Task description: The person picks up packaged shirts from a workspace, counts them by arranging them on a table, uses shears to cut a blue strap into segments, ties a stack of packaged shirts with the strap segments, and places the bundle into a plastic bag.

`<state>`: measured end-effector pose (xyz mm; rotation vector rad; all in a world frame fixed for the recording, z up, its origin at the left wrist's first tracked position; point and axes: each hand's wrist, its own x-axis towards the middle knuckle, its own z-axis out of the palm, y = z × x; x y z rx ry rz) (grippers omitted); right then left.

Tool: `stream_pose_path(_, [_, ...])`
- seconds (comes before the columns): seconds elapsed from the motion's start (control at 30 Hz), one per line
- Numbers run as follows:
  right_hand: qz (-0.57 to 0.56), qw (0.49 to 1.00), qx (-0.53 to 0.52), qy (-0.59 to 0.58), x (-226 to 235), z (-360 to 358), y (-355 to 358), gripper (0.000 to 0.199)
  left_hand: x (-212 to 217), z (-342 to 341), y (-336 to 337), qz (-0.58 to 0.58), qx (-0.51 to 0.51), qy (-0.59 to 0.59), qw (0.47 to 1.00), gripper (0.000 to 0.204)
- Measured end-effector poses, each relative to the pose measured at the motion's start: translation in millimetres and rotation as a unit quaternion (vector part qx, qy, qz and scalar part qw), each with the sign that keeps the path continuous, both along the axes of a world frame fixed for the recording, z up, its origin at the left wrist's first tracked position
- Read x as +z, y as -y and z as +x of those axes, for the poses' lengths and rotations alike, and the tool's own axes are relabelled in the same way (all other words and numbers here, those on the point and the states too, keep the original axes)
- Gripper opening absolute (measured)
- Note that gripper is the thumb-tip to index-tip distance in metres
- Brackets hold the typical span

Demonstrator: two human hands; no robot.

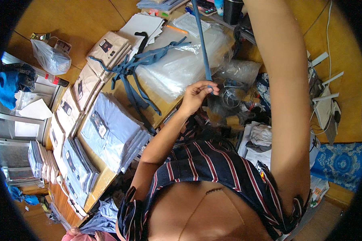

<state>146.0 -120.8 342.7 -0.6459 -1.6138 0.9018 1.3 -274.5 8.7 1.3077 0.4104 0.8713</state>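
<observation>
While left hand (196,95) pinches the blue strap (202,44), strap runs taut, near-vertical, upward out of frame, right hand unseen, grip undeterminable.

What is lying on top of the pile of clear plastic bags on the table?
On the clear plastic bags lies part of a bundle of blue fabric strips, its ends trailing over the table. What lies under the bags is covered and cannot be seen.

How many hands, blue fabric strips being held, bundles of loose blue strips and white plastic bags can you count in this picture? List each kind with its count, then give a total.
Hands in view: 1, the left hand
Held blue strip: 1
Bundle of blue strips: 1
White plastic bag: 1
Total: 4
</observation>
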Motion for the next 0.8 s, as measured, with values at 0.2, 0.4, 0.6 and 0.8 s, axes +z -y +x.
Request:
stream_pose_path(0.2, [-0.056,0.891,-0.115,0.437,-169,5,34,0.037,85,-45,-20,0.05,0.149,0.022,0.987,0.024])
stream_pose_path(0.4, [-0.325,0.884,0.107,0.318,-173,6,114,0.034,119,-57,-43,0.143,0.128,-0.003,0.982,0.037])
stream_pose_path(0.6, [-0.346,0.886,0.153,0.266,-169,-6,118,0.032,127,-53,-37,0.193,0.09,-0.065,0.975,0.041])
stream_pose_path(0.8, [-0.33,0.893,0.156,0.264,-169,-15,115,0.03,129,-53,-38,0.204,0.078,-0.087,0.972,0.042])
